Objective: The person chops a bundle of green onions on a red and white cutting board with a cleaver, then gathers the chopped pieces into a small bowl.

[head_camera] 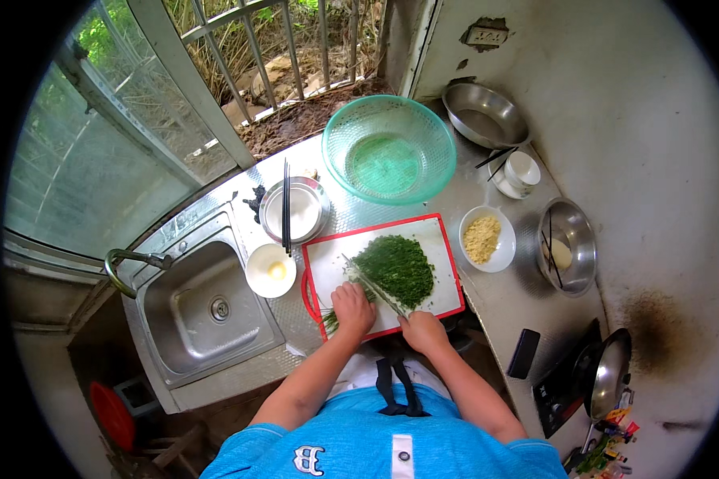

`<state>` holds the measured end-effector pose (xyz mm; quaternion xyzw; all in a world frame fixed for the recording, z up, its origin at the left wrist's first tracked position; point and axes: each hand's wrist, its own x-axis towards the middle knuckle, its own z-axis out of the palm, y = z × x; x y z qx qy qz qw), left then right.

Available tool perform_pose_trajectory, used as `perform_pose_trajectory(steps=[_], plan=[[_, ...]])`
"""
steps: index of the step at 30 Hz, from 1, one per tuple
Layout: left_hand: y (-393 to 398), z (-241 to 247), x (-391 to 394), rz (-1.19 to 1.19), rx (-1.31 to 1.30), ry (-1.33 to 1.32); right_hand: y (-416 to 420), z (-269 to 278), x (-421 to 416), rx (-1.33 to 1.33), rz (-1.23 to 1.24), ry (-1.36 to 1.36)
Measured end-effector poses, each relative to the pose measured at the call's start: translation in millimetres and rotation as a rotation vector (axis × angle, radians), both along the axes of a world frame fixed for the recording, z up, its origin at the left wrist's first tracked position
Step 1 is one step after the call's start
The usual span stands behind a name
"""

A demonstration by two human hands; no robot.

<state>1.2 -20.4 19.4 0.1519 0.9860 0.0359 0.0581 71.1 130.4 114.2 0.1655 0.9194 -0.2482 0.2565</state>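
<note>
A white cutting board (329, 257) with a red rim lies on the counter before me. My right hand (423, 331) is closed on the handle end of a kitchen knife (374, 286), whose blade slants up and left across the board. Just left of the blade, my left hand (353, 306) presses a bunch of long green stalks (331, 321) onto the board, fingers bent near the blade. Right of the knife lies a large heap of finely chopped greens (395, 270). The knife's handle is mostly hidden by my right hand.
A green colander (389, 194) stands behind the board. Left are a white bowl (257, 278), stacked bowls with chopsticks (286, 209) and a steel sink (186, 311). Right are a bowl of yellow crumbly food (481, 239), a steel basin (584, 239), a phone (523, 353) and a pan (608, 377).
</note>
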Motion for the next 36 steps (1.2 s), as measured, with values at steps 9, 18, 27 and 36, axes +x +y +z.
perform_pose_trajectory(steps=[9,18,27,36], plan=[[9,-5,0,-0.002,-0.003,0.034,23,-9,13,-0.082,0.003,-0.064],[6,-5,-1,-0.034,0.005,0.059,-6,-43,-23,-0.072,0.024,-0.033],[2,-7,1,-0.020,0.094,0.049,6,-10,-3,-0.050,-0.021,-0.044],[5,-1,-1,-0.019,0.048,0.041,11,-10,-3,-0.055,0.058,-0.112]])
